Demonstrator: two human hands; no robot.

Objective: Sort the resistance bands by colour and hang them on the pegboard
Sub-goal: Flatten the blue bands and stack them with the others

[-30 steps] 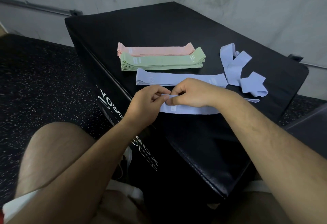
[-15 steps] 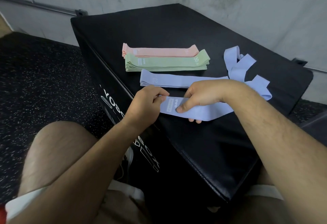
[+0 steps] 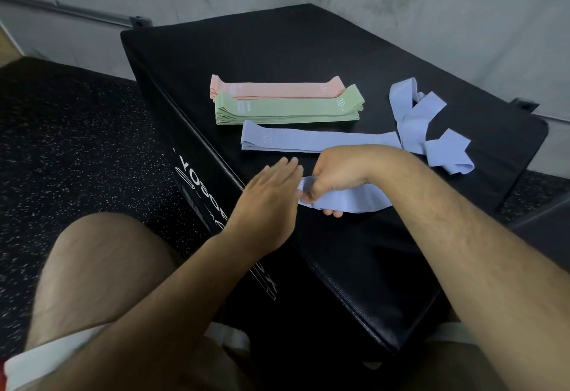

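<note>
Right hand [image 3: 337,174]: wrist bent, fingers curled round one end of a flat lavender-blue fabric resistance band [image 3: 351,201], which it held over the black padded box [image 3: 308,45]. Left hand [image 3: 273,188]: palm down, fingers straight and together, just beside that end; it held nothing.
</note>
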